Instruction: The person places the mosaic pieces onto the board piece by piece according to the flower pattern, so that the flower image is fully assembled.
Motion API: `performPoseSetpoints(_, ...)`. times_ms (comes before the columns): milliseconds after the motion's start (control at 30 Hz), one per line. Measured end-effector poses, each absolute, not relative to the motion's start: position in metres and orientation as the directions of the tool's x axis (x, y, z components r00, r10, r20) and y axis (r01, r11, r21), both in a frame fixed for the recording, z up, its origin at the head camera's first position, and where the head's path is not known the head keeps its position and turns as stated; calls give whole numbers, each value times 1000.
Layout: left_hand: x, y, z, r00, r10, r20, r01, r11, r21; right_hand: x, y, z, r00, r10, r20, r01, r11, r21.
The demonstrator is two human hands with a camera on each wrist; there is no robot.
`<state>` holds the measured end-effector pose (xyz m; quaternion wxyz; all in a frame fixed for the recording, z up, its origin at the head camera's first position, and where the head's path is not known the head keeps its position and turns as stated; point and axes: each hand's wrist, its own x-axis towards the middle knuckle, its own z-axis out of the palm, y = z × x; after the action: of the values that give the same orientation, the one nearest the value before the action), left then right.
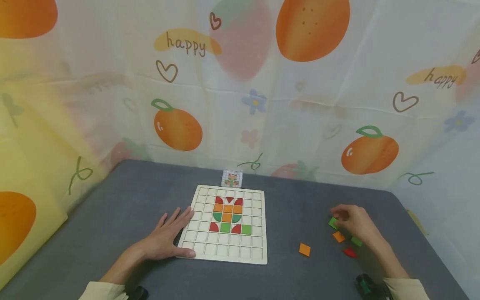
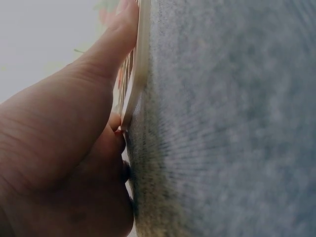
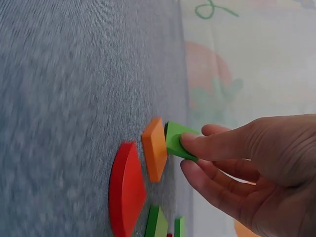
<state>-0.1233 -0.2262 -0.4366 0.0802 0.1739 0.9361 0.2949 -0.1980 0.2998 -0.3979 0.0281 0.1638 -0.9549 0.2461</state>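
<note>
My left hand (image 1: 166, 237) rests at the left edge of a white grid board (image 1: 232, 251), fingers spread along the side and thumb at the near corner. On the board, red, orange and green tiles form a flower-like pattern, with a green square tile (image 1: 246, 229) at its lower right. Over at the right, my right hand (image 1: 356, 227) pinches another green square tile (image 3: 175, 140) between thumb and fingers. Close beside it are an orange tile (image 3: 155, 148) and a red curved tile (image 3: 129, 190). Another green tile (image 1: 356, 241) lies partly behind the hand in the head view.
A small card (image 1: 231, 179) with a printed flower pattern lies behind the board. One orange square tile (image 1: 304, 249) sits between the board and the loose tiles. A printed curtain (image 1: 300, 125) rises behind the grey table (image 1: 292, 216).
</note>
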Motion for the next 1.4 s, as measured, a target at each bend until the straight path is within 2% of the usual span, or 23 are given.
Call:
performPoseSetpoints(433,-122,-225,-432,-928,363,-84,252,779,574,-205,269,-396,-933,-334,135,-358,813,-460)
performPoseSetpoints(733,-122,-226,-438,-924,378,-48,279,757,591,-210,247,-399,-909,-392,143,-411,780,-471)
performPoseSetpoints(1067,-122,-223,-433,-934,347,-87,240,787,568,-217,218,-394,-859,-478,183,-503,722,-475)
performPoseSetpoints(1400,-122,-223,-433,-936,338,-102,227,797,560,-219,180,-393,-846,-502,182,-521,699,-490)
